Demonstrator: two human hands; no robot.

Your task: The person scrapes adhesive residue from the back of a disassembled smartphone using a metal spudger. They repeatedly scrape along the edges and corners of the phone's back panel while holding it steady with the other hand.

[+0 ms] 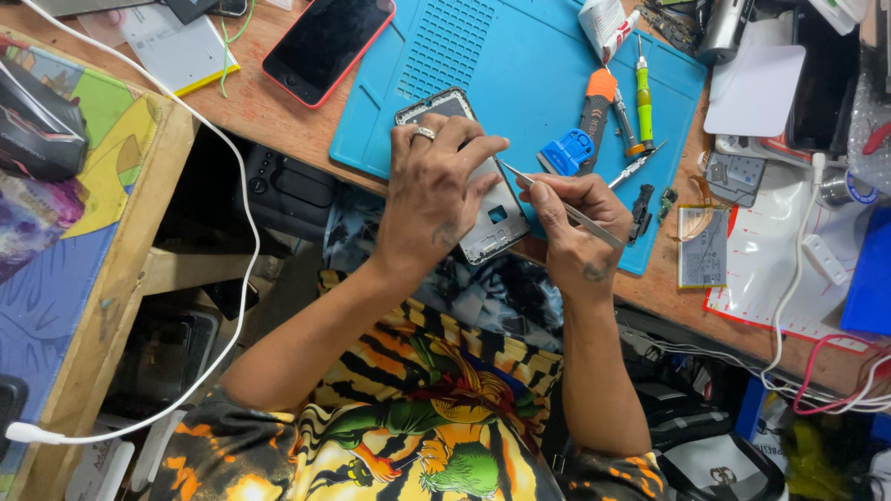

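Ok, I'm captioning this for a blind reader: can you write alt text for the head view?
Seen from above, a person's left hand presses a silver phone frame onto a blue work mat, while the right hand points metal tweezers at its edge. Screwdrivers and a red-edged phone lie nearby on the cluttered wooden bench.

Phone-repair workshop: cluttered wooden table carrying a blue silicone repair mat, precision screwdrivers, a blue plastic opening tool, a loose flat battery, small detached phone parts, a dark-screened red-edged phone and trailing white cables.
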